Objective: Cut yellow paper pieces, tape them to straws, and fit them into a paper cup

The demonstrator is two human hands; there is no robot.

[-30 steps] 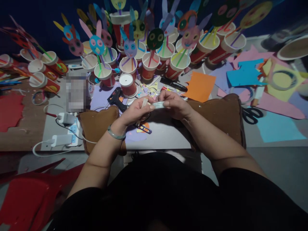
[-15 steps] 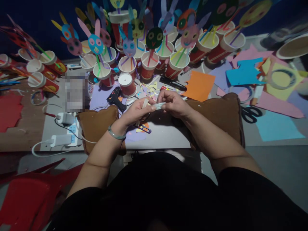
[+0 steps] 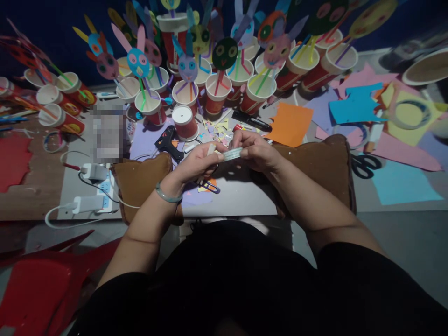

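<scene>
Between my two hands stretches a small pale strip with printed lines (image 3: 232, 154), too small to read. My left hand (image 3: 199, 163), with a bracelet on its wrist, pinches the strip's left end between thumb and finger. A short whitish piece (image 3: 211, 149) sticks up from the same hand; its kind is unclear. My right hand (image 3: 257, 151) pinches the strip's other end, fingers curled. Below my left hand lies a purple cutter (image 3: 211, 187) on paper scraps. A black glue gun (image 3: 170, 143) rests just left of my hands.
Paper cups with rabbit faces on straws (image 3: 149, 102) crowd the back. An upturned cup (image 3: 185, 122), black marker (image 3: 251, 120) and orange paper (image 3: 292, 123) stand or lie beyond my hands. Brown cushions (image 3: 315, 168) flank them. Scissors (image 3: 366, 165) lie right; a power strip (image 3: 107, 191) lies left.
My right hand has shifted slightly right, and more of the printed strip shows between my hands. My left hand is nearly still.
</scene>
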